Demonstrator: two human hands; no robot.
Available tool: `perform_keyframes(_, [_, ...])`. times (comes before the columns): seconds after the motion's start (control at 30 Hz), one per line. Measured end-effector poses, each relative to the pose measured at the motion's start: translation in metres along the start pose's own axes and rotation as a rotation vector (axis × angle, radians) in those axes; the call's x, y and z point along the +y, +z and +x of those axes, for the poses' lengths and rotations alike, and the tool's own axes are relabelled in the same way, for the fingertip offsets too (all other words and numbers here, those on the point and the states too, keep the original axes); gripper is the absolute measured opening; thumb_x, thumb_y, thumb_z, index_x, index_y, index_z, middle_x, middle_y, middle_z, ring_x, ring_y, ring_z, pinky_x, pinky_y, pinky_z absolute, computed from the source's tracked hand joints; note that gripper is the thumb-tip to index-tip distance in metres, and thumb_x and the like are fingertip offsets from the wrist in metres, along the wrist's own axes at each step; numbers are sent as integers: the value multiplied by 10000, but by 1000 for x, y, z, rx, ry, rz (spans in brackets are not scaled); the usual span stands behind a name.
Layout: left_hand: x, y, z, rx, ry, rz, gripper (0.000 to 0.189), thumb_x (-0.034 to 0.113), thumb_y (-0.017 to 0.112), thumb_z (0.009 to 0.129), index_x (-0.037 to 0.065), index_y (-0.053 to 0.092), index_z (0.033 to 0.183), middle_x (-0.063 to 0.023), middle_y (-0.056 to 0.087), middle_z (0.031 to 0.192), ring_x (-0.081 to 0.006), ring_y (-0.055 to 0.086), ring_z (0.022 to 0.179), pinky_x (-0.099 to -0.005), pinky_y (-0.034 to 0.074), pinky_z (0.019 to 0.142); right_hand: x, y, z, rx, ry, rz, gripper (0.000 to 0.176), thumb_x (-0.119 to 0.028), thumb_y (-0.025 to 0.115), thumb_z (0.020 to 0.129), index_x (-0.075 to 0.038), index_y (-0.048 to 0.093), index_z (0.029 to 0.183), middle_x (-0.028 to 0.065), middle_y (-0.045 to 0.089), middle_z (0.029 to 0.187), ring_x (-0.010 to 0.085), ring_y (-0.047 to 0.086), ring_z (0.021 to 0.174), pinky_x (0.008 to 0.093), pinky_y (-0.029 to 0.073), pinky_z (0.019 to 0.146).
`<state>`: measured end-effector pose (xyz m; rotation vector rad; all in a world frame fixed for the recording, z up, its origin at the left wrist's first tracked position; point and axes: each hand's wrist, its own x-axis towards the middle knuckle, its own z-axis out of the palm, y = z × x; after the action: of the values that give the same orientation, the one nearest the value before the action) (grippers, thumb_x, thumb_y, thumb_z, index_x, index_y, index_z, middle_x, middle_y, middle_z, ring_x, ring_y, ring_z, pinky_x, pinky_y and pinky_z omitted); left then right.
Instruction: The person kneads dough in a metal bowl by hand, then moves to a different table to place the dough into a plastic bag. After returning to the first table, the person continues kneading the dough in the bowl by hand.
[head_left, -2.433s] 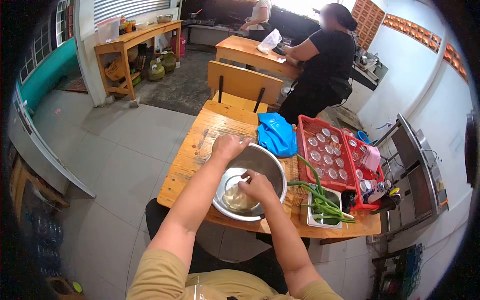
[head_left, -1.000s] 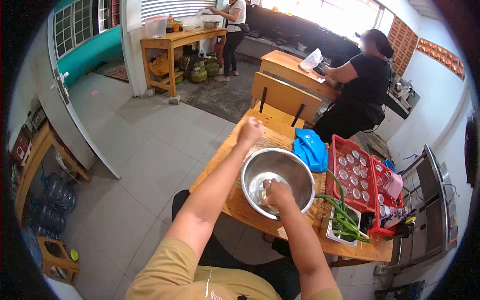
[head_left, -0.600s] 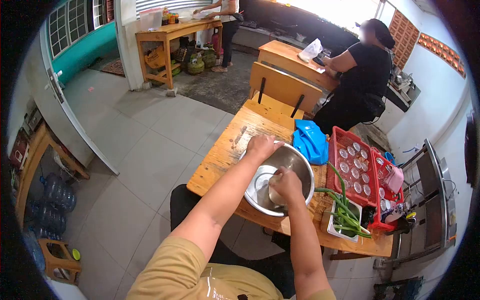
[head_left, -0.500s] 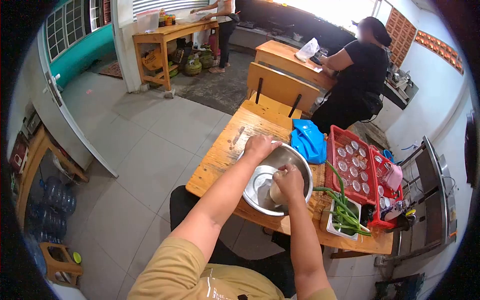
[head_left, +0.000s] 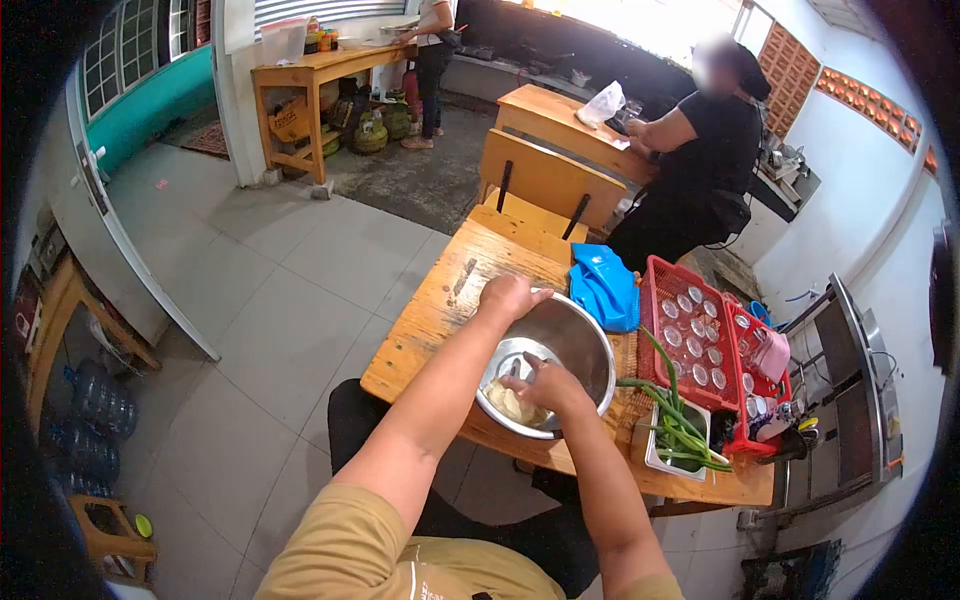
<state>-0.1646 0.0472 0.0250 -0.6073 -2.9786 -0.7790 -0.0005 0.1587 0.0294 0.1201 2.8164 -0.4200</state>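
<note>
A large steel bowl (head_left: 592,350) stands on the wooden table (head_left: 420,345). On its far left rim rests my left hand (head_left: 508,298), its fingers curled over the edge. Inside the bowl, my right hand (head_left: 545,385) has its fingers apart above a pale lump of dough (head_left: 512,402), which lies at the near left of the bottom. The fingertips are at or just above the dough; exact contact is hard to see.
Right of the bowl are a blue bag (head_left: 604,288), a metal tray (head_left: 658,460) with green onions (head_left: 682,430) and a red crate (head_left: 655,320) of clear cups. A person (head_left: 700,150) sits beyond; another stands at the back table (head_left: 340,66).
My right hand has opened, and the dough it gripped upright now lies lower in the bowl. The whole view has shifted slightly.
</note>
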Motion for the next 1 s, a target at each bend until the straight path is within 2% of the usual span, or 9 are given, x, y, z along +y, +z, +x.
perform_keyframes(0.13, [-1, 0, 2, -16, -22, 22, 746, 754, 515, 906, 73, 778, 1059, -190, 749, 1061, -348, 718, 1022, -463, 573, 870, -11, -13, -9, -243, -148, -139, 806, -752, 451, 928, -109, 632, 1380, 250, 643, 1315, 392, 615, 1233, 441, 478, 1050])
perform_keyframes(0.23, [1, 0, 3, -24, -60, 4, 750, 763, 526, 893, 73, 782, 1036, -185, 751, 1052, -345, 722, 1009, -458, 575, 858, -11, -5, -10, -245, -148, -101, 748, -709, 377, 979, -110, 689, 1301, 243, 677, 1249, 392, 634, 1192, 458, 487, 1027])
perform_keyframes(0.27, [1, -1, 4, -24, -58, 4, 750, 763, 526, 893, 73, 782, 1036, -185, 751, 1052, -345, 722, 1009, -458, 575, 858, -6, 3, -10, -150, -196, -95, 805, -749, 399, 947, -71, 689, 1268, 251, 700, 1186, 395, 667, 1130, 468, 508, 992])
perform_keyframes(0.5, [6, -5, -2, -18, -58, 20, 676, 754, 544, 890, 148, 776, 1080, -165, 752, 1069, -352, 718, 1016, -478, 566, 851, -4, 5, -14, -100, -239, -107, 891, -787, 602, 799, -5, 632, 1227, 280, 698, 1153, 419, 698, 1041, 484, 549, 912])
perform_keyframes(0.57, [6, -7, -7, -15, -57, 30, 692, 765, 535, 887, 155, 774, 1110, -158, 755, 1066, -352, 723, 1001, -480, 571, 839, 0, 8, -12, -123, -250, -43, 778, -670, 706, 779, -40, 632, 1228, 264, 701, 1145, 400, 689, 1054, 483, 531, 916])
perform_keyframes(0.77, [7, -7, -11, 4, -34, 64, 709, 765, 492, 909, 160, 762, 1161, -167, 754, 1063, -343, 726, 1000, -491, 575, 835, -5, 8, -18, -86, -205, -40, 839, -624, 768, 728, -50, 638, 1325, 245, 711, 1146, 378, 694, 1074, 453, 530, 949])
perform_keyframes(0.87, [11, -11, -12, -36, -32, 93, 705, 766, 485, 911, 168, 764, 1160, -155, 756, 1061, -337, 727, 998, -490, 576, 833, -2, 6, -21, 48, -106, 104, 765, -554, 810, 699, -63, 684, 1272, 231, 726, 1083, 364, 709, 1035, 448, 549, 901])
perform_keyframes(0.97, [7, -5, -10, 15, -20, 83, 689, 761, 487, 914, 175, 773, 1138, -150, 758, 1051, -329, 727, 995, -485, 576, 833, -3, -4, -22, 128, 33, 191, 601, -494, 819, 717, -46, 719, 1105, 216, 714, 1104, 370, 704, 1007, 469, 554, 875])
perform_keyframes(1.0, [6, -4, -10, 20, -16, 83, 681, 759, 491, 912, 183, 772, 1140, -150, 758, 1050, -328, 727, 995, -483, 576, 834, -2, -5, -21, 292, 42, 257, 559, -483, 810, 729, -37, 700, 1048, 204, 712, 1074, 373, 702, 975, 474, 551, 849])
